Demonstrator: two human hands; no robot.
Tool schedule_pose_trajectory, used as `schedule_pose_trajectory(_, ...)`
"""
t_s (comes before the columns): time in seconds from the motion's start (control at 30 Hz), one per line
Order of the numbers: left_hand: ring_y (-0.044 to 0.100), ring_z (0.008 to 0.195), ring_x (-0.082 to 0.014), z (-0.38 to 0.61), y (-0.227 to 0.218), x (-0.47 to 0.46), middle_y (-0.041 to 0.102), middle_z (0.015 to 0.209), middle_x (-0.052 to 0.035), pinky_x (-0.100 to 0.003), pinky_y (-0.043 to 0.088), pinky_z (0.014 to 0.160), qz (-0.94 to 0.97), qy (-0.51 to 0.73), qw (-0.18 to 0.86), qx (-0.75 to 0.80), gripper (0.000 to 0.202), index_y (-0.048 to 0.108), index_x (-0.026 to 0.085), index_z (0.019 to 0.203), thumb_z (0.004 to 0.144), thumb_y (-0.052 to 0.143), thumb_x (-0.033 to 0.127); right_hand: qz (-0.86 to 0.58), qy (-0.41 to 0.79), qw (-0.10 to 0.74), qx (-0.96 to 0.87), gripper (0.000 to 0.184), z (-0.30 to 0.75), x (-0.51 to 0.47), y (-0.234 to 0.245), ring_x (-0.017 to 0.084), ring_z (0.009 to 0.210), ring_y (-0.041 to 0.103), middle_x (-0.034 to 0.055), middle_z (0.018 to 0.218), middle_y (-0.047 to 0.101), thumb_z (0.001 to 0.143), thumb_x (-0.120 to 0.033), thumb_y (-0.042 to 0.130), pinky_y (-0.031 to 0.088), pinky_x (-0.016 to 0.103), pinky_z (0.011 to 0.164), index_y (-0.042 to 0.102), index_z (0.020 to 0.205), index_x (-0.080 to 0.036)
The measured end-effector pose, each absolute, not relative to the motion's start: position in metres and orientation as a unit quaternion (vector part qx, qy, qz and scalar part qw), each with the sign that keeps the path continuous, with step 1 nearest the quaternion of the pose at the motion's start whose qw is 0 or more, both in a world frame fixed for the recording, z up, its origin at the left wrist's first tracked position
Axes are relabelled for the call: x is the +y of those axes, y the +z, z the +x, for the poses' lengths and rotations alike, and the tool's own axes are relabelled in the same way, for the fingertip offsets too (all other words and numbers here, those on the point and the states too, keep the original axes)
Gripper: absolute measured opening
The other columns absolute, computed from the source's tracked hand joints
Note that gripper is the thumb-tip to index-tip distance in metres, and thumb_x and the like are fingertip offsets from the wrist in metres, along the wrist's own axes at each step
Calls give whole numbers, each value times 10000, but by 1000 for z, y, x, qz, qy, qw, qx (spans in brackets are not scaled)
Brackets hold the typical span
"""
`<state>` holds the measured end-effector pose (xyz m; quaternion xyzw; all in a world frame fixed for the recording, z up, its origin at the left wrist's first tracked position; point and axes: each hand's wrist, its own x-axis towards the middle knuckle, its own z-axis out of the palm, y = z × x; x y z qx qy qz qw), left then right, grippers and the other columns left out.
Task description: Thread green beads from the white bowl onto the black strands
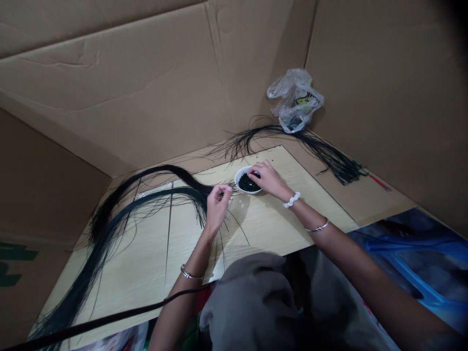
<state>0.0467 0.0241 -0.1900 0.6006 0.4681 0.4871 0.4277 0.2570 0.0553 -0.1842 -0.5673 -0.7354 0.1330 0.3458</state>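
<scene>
My left hand (218, 204) is closed in a pinch just left of a small white bowl (237, 172). A thin dark strand shows at its fingertips, running toward the bowl. Small dark, shiny bead-like pieces (245, 184) fill the lower part of the bowl. Above them my right hand (268, 179) reaches over the rim, thumb and fingers pressed together; whatever they hold is too small to see. A black bundle of long strands (157, 169) and a dark green bundle (149, 194) curve leftward from beside my left hand.
Cardboard walls (164, 92) enclose the pale board (256, 229). Another strand bundle (321, 151) lies behind the bowl, near a red-handled tool (378, 182). At the back corner sits a clear plastic bag (296, 100). A dark cord (120, 314) crosses the lower left.
</scene>
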Motion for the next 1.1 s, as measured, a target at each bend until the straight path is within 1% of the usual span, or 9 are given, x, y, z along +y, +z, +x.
schedule_pose_trajectory(0.1,485,610,-102,47,-191,24,584,724,6,-202,352,534,600,487,431,465,258,627,182,867,846,671,436,-575,96,243,-776,187,258,54,-187,287,1074,473,106,1076,704,926,-219,583,355,394,954,756,978,-168)
schedule_pose_trajectory(0.2,481,617,-97,47,-192,24,610,785,-3,-200,344,532,605,484,433,460,241,642,178,879,846,673,415,-579,86,189,-789,206,256,53,-188,317,1115,444,112,1114,699,914,-248,614,333,425,945,770,1041,-202)
schedule_pose_trajectory(0.27,479,623,-94,47,-194,24,621,816,-8,-198,338,531,610,482,433,456,232,650,176,884,848,672,404,-577,85,170,-794,198,254,55,-188,323,1123,442,109,1104,702,896,-235,639,321,427,934,774,1038,-213)
schedule_pose_trajectory(0.43,488,635,-98,47,-196,25,633,833,-15,-195,334,527,613,480,432,455,218,656,173,884,847,669,388,-571,77,140,-805,126,250,60,-187,328,1114,462,113,973,712,871,-186,650,297,425,921,776,867,-200)
schedule_pose_trajectory(0.5,488,633,-99,47,-195,25,632,828,-16,-196,333,525,612,479,432,457,218,656,172,881,845,670,387,-576,82,141,-801,138,250,61,-187,326,1115,469,121,945,711,879,-178,637,295,427,929,772,855,-192)
schedule_pose_trajectory(0.73,504,652,-108,47,-191,23,626,808,-18,-199,345,538,606,486,430,460,216,662,172,868,841,675,387,-567,160,244,-770,134,257,66,-192,279,1099,516,79,963,725,900,-227,632,313,426,979,764,892,-207)
schedule_pose_trajectory(0.83,513,659,-112,47,-191,24,629,807,-19,-201,353,543,606,489,429,457,220,663,173,864,842,675,391,-521,297,334,-727,141,258,68,-192,222,953,609,70,918,731,864,-269,663,400,369,912,755,881,-164)
schedule_pose_trajectory(0.93,513,659,-111,47,-192,24,631,810,-19,-203,359,548,606,490,429,456,225,663,171,867,842,675,395,-435,450,409,-664,243,257,66,-186,182,872,653,77,915,736,821,-359,698,460,320,852,741,876,-126)
schedule_pose_trajectory(1.1,517,665,-110,47,-189,23,627,815,-20,-205,362,552,597,499,435,453,200,657,172,864,838,675,370,-370,544,455,-599,333,259,61,-179,171,902,663,79,950,736,758,-400,770,486,307,865,743,945,-126)
